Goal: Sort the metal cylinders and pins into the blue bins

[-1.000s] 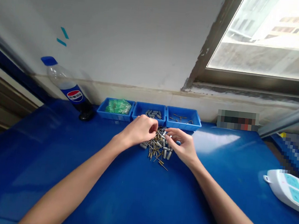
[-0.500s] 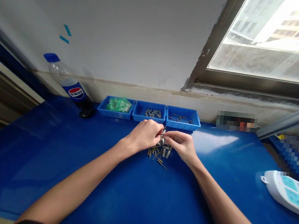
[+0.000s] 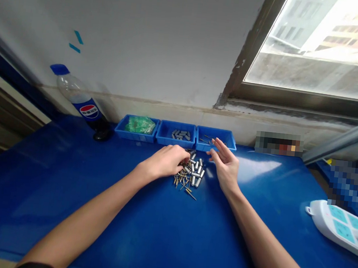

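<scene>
Shifting since earlier frame, from pile (image 3: 180,177) toward right-hand bin (image 3: 202,146): right hand (image 3: 227,167), grip parting, nothing clearly held. Curling over pile: left hand (image 3: 166,160), grasp hidden, cannot tell. Lying toward far edge of surface (image 3: 168,235): brass-coloured pins (image 3: 188,191), silver sleeves (image 3: 193,180); probably light, stiff, slippery, wanting mid-length pinching.

I'm watching from the person's head, facing forward and down, near the blue table (image 3: 155,234), metal parts (image 3: 193,168) mid-view, wall (image 3: 159,42) beyond.
</scene>
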`<state>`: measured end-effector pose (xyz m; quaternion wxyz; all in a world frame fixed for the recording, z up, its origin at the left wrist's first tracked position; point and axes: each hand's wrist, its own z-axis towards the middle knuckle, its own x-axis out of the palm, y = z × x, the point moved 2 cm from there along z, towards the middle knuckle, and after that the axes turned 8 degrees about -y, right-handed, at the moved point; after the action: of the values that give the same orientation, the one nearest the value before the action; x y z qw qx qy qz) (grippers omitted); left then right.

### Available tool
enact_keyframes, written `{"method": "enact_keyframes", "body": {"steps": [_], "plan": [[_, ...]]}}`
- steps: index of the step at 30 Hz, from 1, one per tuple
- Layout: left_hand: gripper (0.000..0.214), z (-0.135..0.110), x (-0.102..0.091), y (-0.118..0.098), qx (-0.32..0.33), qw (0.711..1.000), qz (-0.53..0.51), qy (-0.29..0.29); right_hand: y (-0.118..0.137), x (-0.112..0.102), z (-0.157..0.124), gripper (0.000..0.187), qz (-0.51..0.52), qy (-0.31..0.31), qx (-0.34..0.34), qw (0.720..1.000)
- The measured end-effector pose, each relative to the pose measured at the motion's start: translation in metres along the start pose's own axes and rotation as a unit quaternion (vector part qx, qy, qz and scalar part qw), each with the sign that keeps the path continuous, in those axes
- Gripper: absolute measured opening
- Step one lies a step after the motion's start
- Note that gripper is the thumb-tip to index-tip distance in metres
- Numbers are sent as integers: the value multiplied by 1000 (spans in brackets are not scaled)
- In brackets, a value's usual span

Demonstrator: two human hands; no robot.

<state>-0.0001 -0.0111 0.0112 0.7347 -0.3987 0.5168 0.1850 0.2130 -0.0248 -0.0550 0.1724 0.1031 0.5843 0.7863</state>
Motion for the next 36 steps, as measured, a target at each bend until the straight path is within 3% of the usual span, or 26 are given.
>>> {"method": "enact_keyframes", "body": {"steps": [6,16,21,25,32,36], "plan": [[18,1,3,4,-22,999,-25,-12,-2,1,-2,55,11,26,6,1000],[11,6,-5,11,-50,979,-199,-21,5,2,-5,32,16,33,8,999],[8,9,-8,7,-44,949,-298,-88,13,4,-12,30,36,90,15,995],[10,11,-3,4,-46,931,-348,-101,18,9,-16,30,81,144,58,985],[9,11,1,1,-31,934,-345,-86,7,10,-17,23,123,162,110,973],[11,11,-6,12,-19,969,-230,-92,2,9,-15,21,127,137,105,977]]}}
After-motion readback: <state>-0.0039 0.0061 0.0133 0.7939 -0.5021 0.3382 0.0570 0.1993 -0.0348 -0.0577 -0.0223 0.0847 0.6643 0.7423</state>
